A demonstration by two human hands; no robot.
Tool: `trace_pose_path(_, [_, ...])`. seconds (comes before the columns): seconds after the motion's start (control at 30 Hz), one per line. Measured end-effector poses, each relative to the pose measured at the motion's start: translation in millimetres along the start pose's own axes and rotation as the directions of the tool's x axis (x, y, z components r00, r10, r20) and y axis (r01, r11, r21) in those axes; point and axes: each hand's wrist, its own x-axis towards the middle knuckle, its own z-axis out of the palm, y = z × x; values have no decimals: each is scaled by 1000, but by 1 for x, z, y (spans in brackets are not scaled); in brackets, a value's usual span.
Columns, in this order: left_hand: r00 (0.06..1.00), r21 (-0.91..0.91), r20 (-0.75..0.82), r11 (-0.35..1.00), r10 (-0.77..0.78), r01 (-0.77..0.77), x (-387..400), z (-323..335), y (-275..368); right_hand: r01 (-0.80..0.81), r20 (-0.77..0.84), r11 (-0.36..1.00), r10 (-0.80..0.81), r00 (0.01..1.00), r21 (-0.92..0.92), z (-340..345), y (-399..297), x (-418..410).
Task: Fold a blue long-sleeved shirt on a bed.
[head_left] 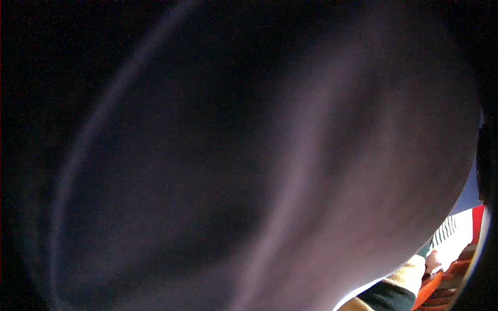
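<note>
A dark, blurred surface (311, 155) with soft folds lies very close to the camera and hides nearly everything; it may be cloth, but I cannot tell. Neither my left hand nor my right hand can be made out. Only a narrow gap at the lower right is unblocked. Through it shows tan and black cloth (393, 287). Beyond that is a bright white thing with black stripes (445, 231). A small pinkish patch (435, 261) beside it could be part of a hand, too small to tell whose.
An orange-red object (428, 289) with a smooth edge lies at the lower right, beside brown, banded material (447, 295). A red strip (477, 223) stands above, next to a bluish-grey patch (469, 194). The rest is dark.
</note>
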Motion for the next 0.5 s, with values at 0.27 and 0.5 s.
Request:
trace_pose_path(0.27, [998, -151, 60, 989, 7, 3, -8, -3, 42, -17, -24, 1000, 18, 1000, 25, -10, -38, -35])
trace_pose_path(0.5, [995, -218, 99, 975, -14, 36, -29, -16, 63, 27, -14, 997, -26, 1000, 70, 8, -67, -29])
